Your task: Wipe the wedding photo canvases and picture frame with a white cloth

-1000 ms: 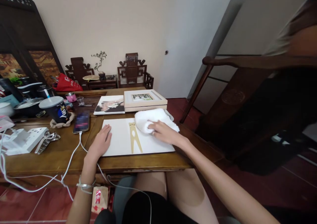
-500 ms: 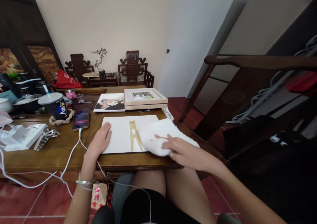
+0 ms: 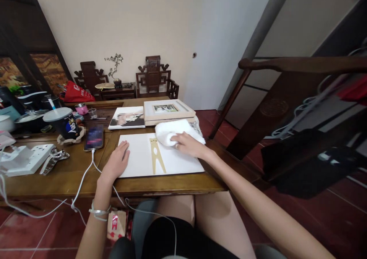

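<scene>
A white board (image 3: 140, 156) with a gold stand strip (image 3: 156, 159) lies flat on the wooden table (image 3: 65, 180) in front of me. My left hand (image 3: 116, 163) rests flat on its left edge, fingers stretched out. My right hand (image 3: 187, 144) presses a white folded cloth (image 3: 172, 131) onto the board's far right part, fingers curled over it. Behind the board lie a photo print (image 3: 127, 118) and a stack of pale picture frames (image 3: 166, 112).
A phone (image 3: 94, 137) on a white charging cable, a dark lidded cup (image 3: 63, 123), a white power strip (image 3: 27, 159), a metal clip and pots fill the table's left. A dark wooden chair (image 3: 286, 102) stands to the right. Carved chairs line the far wall.
My right hand moved the cloth from the board's far right down to its near right corner, then back up to the far right. My left hand stayed put.
</scene>
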Tool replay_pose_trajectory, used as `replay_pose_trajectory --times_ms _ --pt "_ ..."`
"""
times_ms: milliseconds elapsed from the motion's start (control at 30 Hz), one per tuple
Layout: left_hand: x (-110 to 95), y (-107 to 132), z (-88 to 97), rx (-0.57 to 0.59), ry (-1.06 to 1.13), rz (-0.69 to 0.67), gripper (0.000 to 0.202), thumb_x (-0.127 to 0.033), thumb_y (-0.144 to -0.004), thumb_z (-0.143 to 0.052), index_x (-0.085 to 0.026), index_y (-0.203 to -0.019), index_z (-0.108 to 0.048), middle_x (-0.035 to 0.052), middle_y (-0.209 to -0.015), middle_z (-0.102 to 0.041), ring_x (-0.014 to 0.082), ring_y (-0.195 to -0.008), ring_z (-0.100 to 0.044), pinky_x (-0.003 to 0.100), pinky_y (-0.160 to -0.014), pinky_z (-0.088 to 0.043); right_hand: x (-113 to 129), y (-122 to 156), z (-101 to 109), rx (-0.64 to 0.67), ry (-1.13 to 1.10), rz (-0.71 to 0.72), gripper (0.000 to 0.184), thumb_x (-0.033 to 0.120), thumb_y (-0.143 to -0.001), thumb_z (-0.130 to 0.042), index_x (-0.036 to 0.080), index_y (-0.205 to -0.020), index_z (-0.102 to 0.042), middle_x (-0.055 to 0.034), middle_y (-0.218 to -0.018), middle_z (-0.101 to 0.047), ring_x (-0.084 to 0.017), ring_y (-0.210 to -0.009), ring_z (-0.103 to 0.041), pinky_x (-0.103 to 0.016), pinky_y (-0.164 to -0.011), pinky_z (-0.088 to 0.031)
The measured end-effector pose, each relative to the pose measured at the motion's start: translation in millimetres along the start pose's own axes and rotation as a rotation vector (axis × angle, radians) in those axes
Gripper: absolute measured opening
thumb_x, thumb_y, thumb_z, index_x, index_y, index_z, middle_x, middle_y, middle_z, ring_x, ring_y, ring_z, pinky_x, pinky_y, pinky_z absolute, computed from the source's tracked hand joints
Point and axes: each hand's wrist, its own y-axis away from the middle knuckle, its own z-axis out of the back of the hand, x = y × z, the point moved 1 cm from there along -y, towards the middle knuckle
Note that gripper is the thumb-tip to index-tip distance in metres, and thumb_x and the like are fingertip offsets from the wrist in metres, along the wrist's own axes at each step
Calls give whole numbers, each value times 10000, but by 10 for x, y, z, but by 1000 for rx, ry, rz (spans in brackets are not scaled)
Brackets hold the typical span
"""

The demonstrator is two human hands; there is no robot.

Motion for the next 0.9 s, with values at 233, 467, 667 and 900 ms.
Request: replay_pose_trajectory --times_ms 233,467,667,900 --pt "27 -3 -45 -28 9 -13 536 -346 -922 -312 -35 -1302 -527 186 -1438 -465 260 -1384 -375 418 -1168 -269 438 892 212 182 -69 51 363 41 -734 -386 192 -957 -629 -116 -1308 -594 -269 -1361 -385 -488 -1125 -246" --pt "26 -6 -38 -10 0 -12 531 -332 -923 -310 -36 -1310 -521 179 -1445 -458 253 -1386 -373 423 -1167 -269 651 1075 330 261 -81 54 382 22 -730 -389 212 -942 -643 -94 -1229 -639 -270 -1247 -501 -431 -1067 -330" --pt "38 -6 -35 -13 1 -17 540 -339 -922 -312 -28 -1310 -519 184 -1441 -461 254 -1384 -375 411 -1167 -271 652 275 78 145 -15 -33 391 26 -748 -366 153 -1019 -618 -146 -1082 -645 -295 -1120 -550 -470 -956 -390" --pt "12 -4 -9 2 10 -6 537 -329 -922 -316 -24 -1321 -507 190 -1443 -456 248 -1380 -382 410 -1168 -271 839 -234 -231 21 91 -19 412 -15 -732 -377 111 -1038 -622 -199 -1246 -585 -379 -1296 -388 -666 -986 -296"
